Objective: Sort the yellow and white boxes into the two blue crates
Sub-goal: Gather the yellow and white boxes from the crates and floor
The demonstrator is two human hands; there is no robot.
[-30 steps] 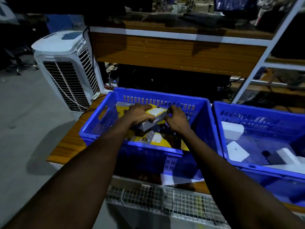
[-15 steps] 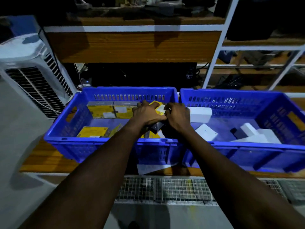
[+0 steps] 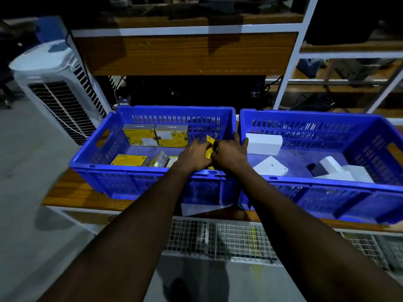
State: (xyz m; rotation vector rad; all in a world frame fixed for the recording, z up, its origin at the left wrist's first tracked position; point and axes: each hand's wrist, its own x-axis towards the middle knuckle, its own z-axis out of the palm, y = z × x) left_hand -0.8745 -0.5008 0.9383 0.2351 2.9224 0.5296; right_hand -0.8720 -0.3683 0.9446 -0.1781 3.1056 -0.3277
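Both hands meet over the right end of the left crate [image 3: 139, 168], hard against its right wall. The left hand [image 3: 196, 156] has its fingers curled round a held yellow box [image 3: 210, 139], of which only a sliver shows between the two hands. The right hand [image 3: 230, 154] grips the same box from the other side; its fingertips reach over the twin rims where the left crate and the right crate [image 3: 327, 182] touch, though the dim light makes its hold hard to read.

In the left crate, two yellow boxes [image 3: 139, 135] stand side by side against the far wall towards the left. Another yellow box [image 3: 128, 160] lies along the near wall, with a tilted box [image 3: 160, 160] just beside it. The floor is bare at the far right corner.

In the right crate, a white box [image 3: 263, 143] sits in the far left corner. A flat white box [image 3: 270, 166] lies near the near wall, and more white boxes [image 3: 340, 168] are heaped mid-crate.

Both crates rest on a wooden shelf board [image 3: 65, 192], which juts out past the left crate. An air cooler [image 3: 54, 83] stands off the board's left end.
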